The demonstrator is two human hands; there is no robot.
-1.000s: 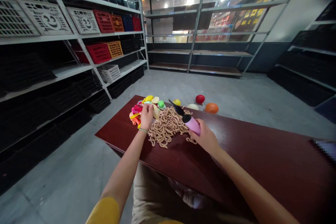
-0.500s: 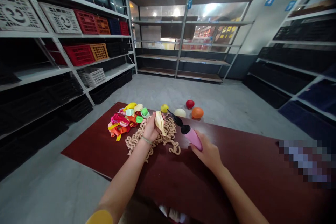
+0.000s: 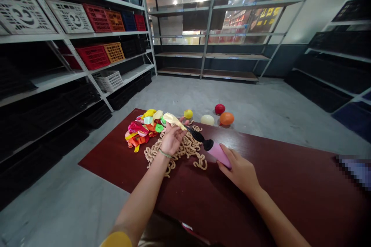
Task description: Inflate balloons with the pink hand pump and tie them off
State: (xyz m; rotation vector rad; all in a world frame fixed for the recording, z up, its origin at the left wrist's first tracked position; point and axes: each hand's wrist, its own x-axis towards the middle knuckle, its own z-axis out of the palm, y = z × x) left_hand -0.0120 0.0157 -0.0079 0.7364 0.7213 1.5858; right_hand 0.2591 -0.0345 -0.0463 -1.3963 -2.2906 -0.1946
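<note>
My left hand (image 3: 173,139) pinches a limp pale yellow balloon (image 3: 172,119), whose end reaches toward the black nozzle (image 3: 197,136) of a pink hand pump (image 3: 220,154). My right hand (image 3: 239,171) is shut around the pump's pink barrel. Whether the balloon touches the nozzle, I cannot tell. Beneath my left hand lies a tangle of knobbly beige cord (image 3: 185,149). To its left sits a heap of deflated multicoloured balloons (image 3: 136,133).
Several inflated balloons, including a red one (image 3: 220,109) and an orange one (image 3: 226,118), lie on the concrete floor (image 3: 261,100) beyond the dark red table (image 3: 110,158). Metal shelves (image 3: 72,36) holding plastic crates stand to the left.
My left hand has turned palm up and carried the pale yellow balloon up and right, bringing its end closer to the pump's nozzle. The pump stays in my right hand.
</note>
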